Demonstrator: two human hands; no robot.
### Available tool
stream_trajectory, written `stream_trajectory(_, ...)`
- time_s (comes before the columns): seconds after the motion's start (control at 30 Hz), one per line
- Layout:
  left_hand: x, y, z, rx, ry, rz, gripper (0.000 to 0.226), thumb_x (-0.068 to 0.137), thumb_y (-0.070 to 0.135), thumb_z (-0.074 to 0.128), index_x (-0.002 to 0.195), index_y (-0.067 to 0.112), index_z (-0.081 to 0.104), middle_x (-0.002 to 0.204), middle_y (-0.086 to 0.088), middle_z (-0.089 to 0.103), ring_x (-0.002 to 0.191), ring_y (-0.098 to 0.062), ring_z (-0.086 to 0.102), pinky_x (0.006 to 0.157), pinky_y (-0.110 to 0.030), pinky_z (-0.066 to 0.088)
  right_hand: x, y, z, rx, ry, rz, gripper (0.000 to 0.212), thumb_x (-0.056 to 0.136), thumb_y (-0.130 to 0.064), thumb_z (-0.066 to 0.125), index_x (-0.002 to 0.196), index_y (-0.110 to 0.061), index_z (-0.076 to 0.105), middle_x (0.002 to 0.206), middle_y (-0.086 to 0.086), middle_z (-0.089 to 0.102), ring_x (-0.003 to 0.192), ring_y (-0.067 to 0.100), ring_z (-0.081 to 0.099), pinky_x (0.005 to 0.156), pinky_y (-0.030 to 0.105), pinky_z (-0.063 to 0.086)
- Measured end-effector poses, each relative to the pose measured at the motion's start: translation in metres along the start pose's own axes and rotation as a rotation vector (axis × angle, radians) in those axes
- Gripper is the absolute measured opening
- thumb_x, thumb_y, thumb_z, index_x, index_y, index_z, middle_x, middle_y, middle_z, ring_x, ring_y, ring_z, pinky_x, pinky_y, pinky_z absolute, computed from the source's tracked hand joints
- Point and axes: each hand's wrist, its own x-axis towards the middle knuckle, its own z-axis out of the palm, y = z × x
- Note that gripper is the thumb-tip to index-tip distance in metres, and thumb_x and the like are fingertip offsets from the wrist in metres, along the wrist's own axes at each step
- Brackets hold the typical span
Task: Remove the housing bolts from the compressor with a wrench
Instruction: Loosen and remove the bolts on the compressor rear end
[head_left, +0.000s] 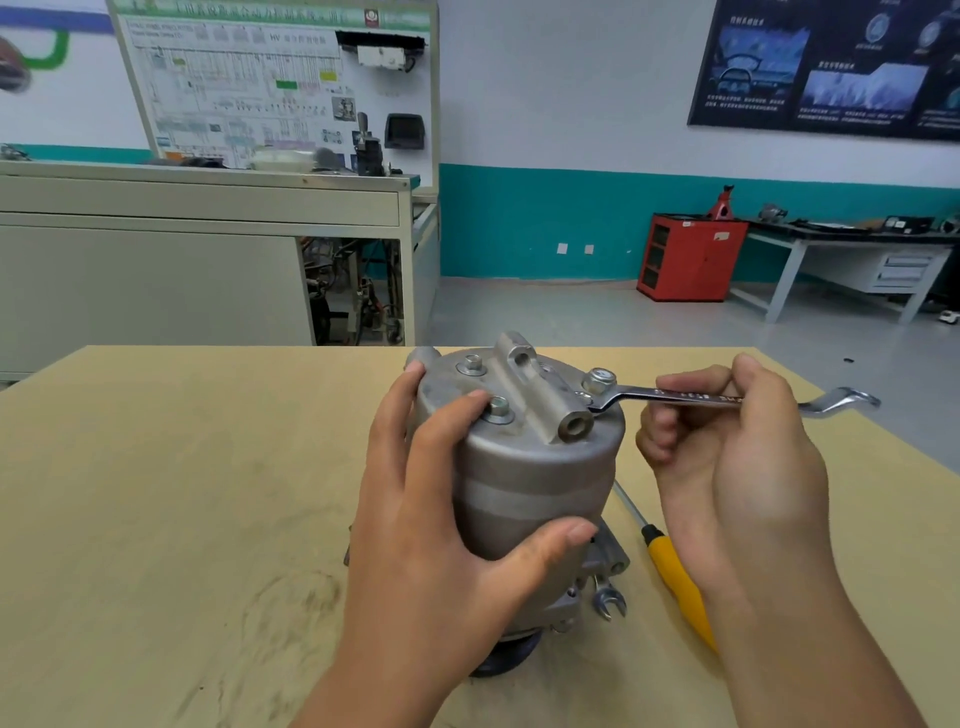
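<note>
Your right fingers (691, 382) are clamped on the shaft of the wrench (639, 392), thumb on top and forefinger under it, with the other fingers curled below. The wrench's ring end sits over the raised bolt (599, 380) on the right side of the compressor's top face, and its far end sticks out past your right hand (737, 467).

Your left fingers (452, 415) are wrapped round the housing of the compressor (530, 467), thumb pressed on the near wall and one fingertip beside the near bolt (498, 408). Your left hand (441, 493) grips the left side. A further bolt (472, 364) stands on the top, behind it.

The compressor stands upright on the table (156, 493), near its middle. Just right of its base lie a yellow-handled screwdriver (675, 582) and a small open-end spanner (609, 603).
</note>
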Motion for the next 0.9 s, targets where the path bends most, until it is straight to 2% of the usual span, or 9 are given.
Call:
stream_trajectory(0.1,0.009,0.007,-0.005,-0.052,0.010,-0.097,0.067,0.049,0.076,0.063,0.108,0.061,0.036,0.138,0.014,0.036,0.123,0.017,0.031,0.092,0.004,0.025,-0.004,-0.004,0.006,0.302,-0.014,0.025,0.044,0.101,-0.025,0.036,0.067,-0.011,0.060,0.060,0.000,0.059,0.062,0.014,0.063,0.064,0.027,0.055)
stream_trajectory(0.17,0.019,0.011,-0.006,-0.067,0.005,-0.154,0.068,0.045,0.079,0.060,0.106,0.057,0.038,0.131,0.016,0.040,0.116,0.020,0.034,0.086,0.006,0.026,-0.006,-0.006,0.015,0.480,-0.061,0.040,0.031,0.099,-0.025,0.036,0.077,-0.011,0.053,0.053,-0.002,0.050,0.051,0.011,0.057,0.056,0.022,0.052)
stream_trajectory(0.23,0.030,0.014,-0.006,-0.059,-0.056,-0.204,0.073,0.039,0.085,0.055,0.106,0.062,0.036,0.137,0.020,0.036,0.117,0.016,0.034,0.083,0.007,0.026,-0.004,-0.008,0.021,0.547,-0.092,0.057,0.024,0.094,-0.025,0.038,0.077,-0.013,0.050,0.048,-0.004,0.034,0.041,0.009,0.039,0.045,0.018,0.041)
stream_trajectory(0.27,0.033,0.015,-0.006,-0.045,-0.090,-0.219,0.074,0.037,0.087,0.053,0.105,0.064,0.037,0.142,0.021,0.032,0.119,0.014,0.032,0.082,0.006,0.026,-0.003,-0.009,0.022,0.564,-0.096,0.072,0.025,0.092,-0.027,0.038,0.075,-0.013,0.051,0.047,-0.005,0.030,0.039,0.009,0.032,0.042,0.018,0.036)
stream_trajectory(0.33,0.037,0.015,-0.006,-0.033,-0.124,-0.229,0.074,0.035,0.087,0.053,0.105,0.064,0.042,0.145,0.022,0.027,0.113,0.025,0.028,0.079,0.008,0.024,0.000,-0.014,0.021,0.580,-0.073,0.097,0.036,0.093,-0.033,0.037,0.069,-0.012,0.053,0.045,-0.004,0.025,0.038,0.010,0.025,0.040,0.018,0.031)
stream_trajectory(0.43,0.038,0.012,-0.004,-0.072,-0.113,-0.205,0.063,0.040,0.078,0.059,0.099,0.056,0.056,0.138,0.018,0.032,0.108,0.036,0.023,0.078,0.012,0.021,0.004,-0.019,0.020,0.616,-0.001,0.086,0.047,0.093,-0.037,0.037,0.056,-0.012,0.052,0.044,-0.004,0.022,0.036,0.010,0.021,0.039,0.017,0.026)
stream_trajectory(0.63,0.037,0.009,-0.002,-0.155,-0.068,-0.195,0.052,0.042,0.070,0.065,0.092,0.060,0.065,0.136,0.017,0.037,0.126,0.017,0.030,0.087,0.006,0.026,0.009,-0.020,0.020,0.556,0.015,0.106,0.061,0.100,-0.035,0.029,0.045,-0.017,0.046,0.039,-0.005,0.019,0.031,0.010,0.016,0.034,0.017,0.022)
stream_trajectory(0.77,0.037,0.009,0.000,-0.177,-0.045,-0.194,0.050,0.043,0.068,0.066,0.092,0.058,0.067,0.137,0.021,0.040,0.123,0.017,0.036,0.088,0.005,0.027,0.014,-0.022,0.018,0.538,0.023,0.159,0.064,0.101,-0.035,0.027,0.042,-0.017,0.044,0.038,-0.006,0.019,0.030,0.010,0.016,0.034,0.016,0.022)
stream_trajectory(0.9,0.035,0.011,0.002,-0.170,-0.047,-0.193,0.052,0.044,0.069,0.066,0.095,0.060,0.064,0.139,0.023,0.038,0.124,0.019,0.033,0.088,0.006,0.026,0.020,-0.024,0.018,0.540,0.027,0.234,0.065,0.102,-0.032,0.026,0.041,-0.016,0.043,0.038,-0.005,0.019,0.029,0.010,0.016,0.033,0.015,0.021)
